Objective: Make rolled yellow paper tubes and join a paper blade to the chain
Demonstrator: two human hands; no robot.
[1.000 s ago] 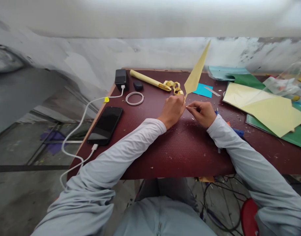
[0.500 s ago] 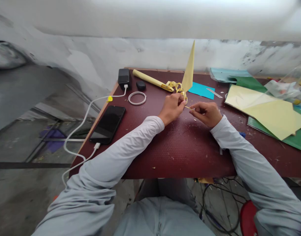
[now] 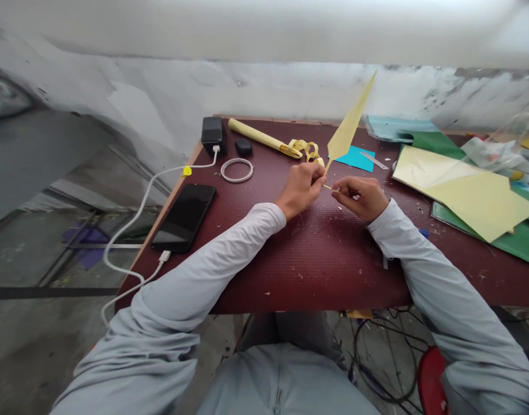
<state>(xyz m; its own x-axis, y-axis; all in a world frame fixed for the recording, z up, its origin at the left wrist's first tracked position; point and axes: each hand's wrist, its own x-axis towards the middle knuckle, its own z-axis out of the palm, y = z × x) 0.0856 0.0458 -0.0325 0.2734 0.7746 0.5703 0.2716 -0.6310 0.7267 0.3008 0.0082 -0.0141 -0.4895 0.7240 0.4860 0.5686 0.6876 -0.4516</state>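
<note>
My left hand (image 3: 302, 189) is closed in a pinch on the narrow lower end of a pointed yellow paper piece (image 3: 347, 129), which rises from the fingers and leans right. Close by on the right, my right hand (image 3: 363, 197) pinches the end of a thin pale strip (image 3: 329, 187) that runs across to my left fingertips. Curled yellow paper strips (image 3: 310, 151) lie just behind my left hand, touching or near a rolled yellow paper tube (image 3: 259, 137). Behind my hands is a blue paper sheet (image 3: 357, 159).
On the dark red table (image 3: 290, 276) a phone (image 3: 184, 218), a black charger (image 3: 212, 132), a white ring (image 3: 237, 170) and a black case (image 3: 243, 147) lie left. A metal blade (image 3: 374, 160) and yellow sheets (image 3: 476, 196) are at right. A white cable hangs over the left edge.
The pointed yellow paper has tilted from nearly upright to leaning right, turning narrower in view. Both hands keep their pinch. The whole view has shifted slightly.
</note>
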